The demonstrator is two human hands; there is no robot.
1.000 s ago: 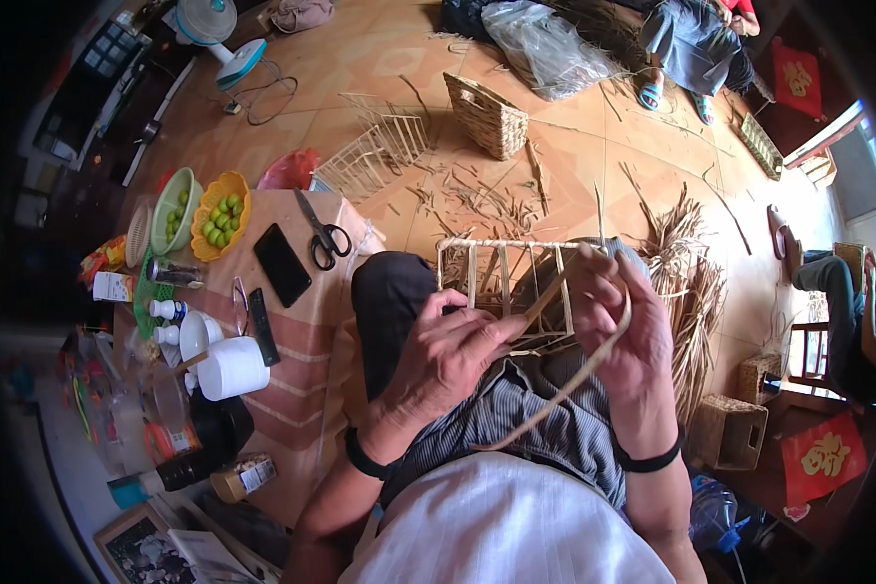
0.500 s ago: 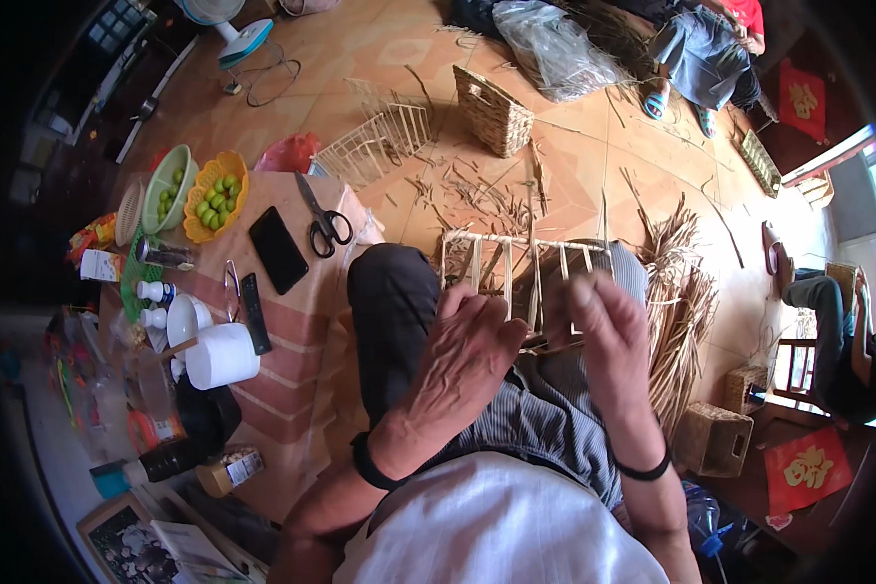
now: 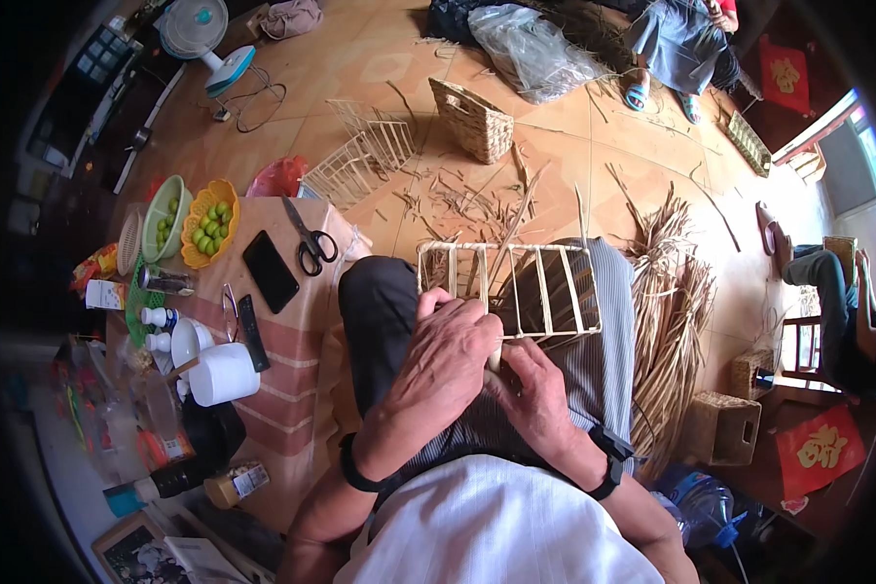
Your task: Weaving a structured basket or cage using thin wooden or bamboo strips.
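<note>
A pale wooden basket frame point(image 3: 545, 292) rests on my lap, its bars open toward the floor. My left hand point(image 3: 443, 365) grips the frame's near left corner, fingers curled over the rim. Just below the near rim my right hand point(image 3: 535, 394) is closed around a pale reed strip point(image 3: 494, 356) that runs up to the frame. Both wrists wear dark bands. Part of the strip is hidden under my left hand.
A low table point(image 3: 297, 311) at left carries scissors point(image 3: 309, 243), a black phone point(image 3: 270, 271), bowls of green fruit point(image 3: 209, 222), bottles and a white jar point(image 3: 222, 374). Woven baskets point(image 3: 472, 119), a bare frame point(image 3: 365, 151) and reed bundles point(image 3: 667, 311) lie on the floor. Other people sit at the top and right.
Both hands have come down and together onto the frame's near edge. The long strip that stretched loose across my lap a second ago is now pulled in short under my hands.
</note>
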